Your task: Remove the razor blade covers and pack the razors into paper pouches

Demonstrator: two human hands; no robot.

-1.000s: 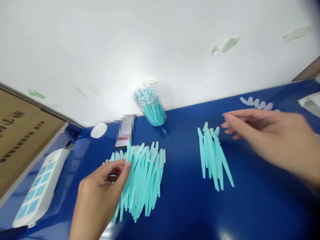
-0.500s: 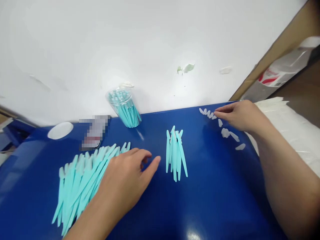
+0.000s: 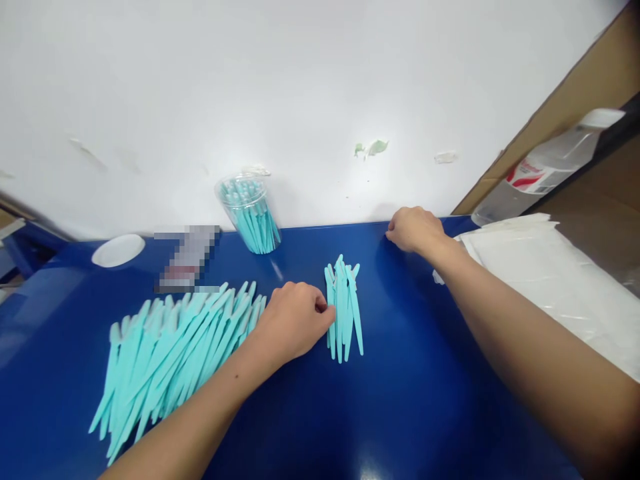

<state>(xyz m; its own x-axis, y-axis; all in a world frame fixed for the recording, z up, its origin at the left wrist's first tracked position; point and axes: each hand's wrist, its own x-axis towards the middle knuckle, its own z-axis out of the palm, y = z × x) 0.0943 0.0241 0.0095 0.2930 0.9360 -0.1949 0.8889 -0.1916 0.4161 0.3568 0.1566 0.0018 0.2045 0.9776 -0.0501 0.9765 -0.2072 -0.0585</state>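
Note:
My left hand (image 3: pixel 295 321) is curled, and its thumb and fingertips pinch the left edge of a small pile of teal plastic sticks (image 3: pixel 344 308) in the middle of the blue table (image 3: pixel 410 400). A large fan of the same teal sticks (image 3: pixel 170 353) lies just left of that hand. My right hand (image 3: pixel 413 230) is closed in a fist at the table's back edge, over small white caps that it hides. One white piece (image 3: pixel 437 277) shows beside my right wrist.
A clear cup of teal sticks (image 3: pixel 249 215) stands against the white wall. A white lid (image 3: pixel 118 251) and a blurred card (image 3: pixel 186 260) lie at the back left. White plastic bags (image 3: pixel 550 280) and a bottle (image 3: pixel 545 170) are at the right.
My left hand left the large fan, crossed to the right and closed on the small pile's edge. My right hand reached the white caps at the back and curled shut over them.

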